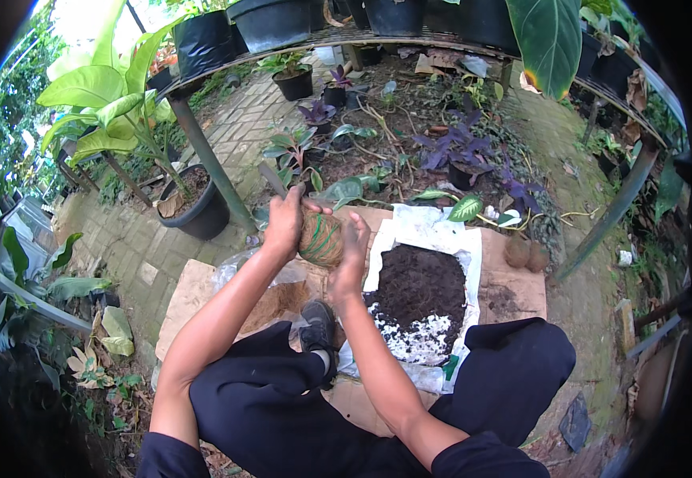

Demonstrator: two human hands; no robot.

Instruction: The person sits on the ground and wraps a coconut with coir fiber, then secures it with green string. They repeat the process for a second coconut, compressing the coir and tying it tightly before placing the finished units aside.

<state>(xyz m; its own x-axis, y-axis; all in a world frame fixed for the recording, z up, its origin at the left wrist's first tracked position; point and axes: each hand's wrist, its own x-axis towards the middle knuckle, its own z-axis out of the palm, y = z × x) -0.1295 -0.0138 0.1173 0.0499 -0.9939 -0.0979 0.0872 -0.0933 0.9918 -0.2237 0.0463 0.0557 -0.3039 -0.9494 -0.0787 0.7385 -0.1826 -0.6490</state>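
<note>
A ball of brown coconut fibre (321,239), wound with green string, is between my two hands above the cardboard. My left hand (286,222) grips its left and upper side, the thumb lying near the top. Against the right side, my right hand (350,254) presses with its palm and fingers. Below my forearms, a clear plastic bag (232,269) holds loose coconut fibre (274,305). Dark potting soil (422,278) lies on an opened white sack (471,251) to the right. Two more fibre balls (517,251) rest together at the cardboard's right end.
Flattened cardboard (184,293) covers the paving before me, with my shoe (318,325) on it. Potted purple plants (459,143) and trailing stems stand beyond. A bench post (211,161) and a large potted plant (193,206) are at left; another slanted post (606,212) is at right.
</note>
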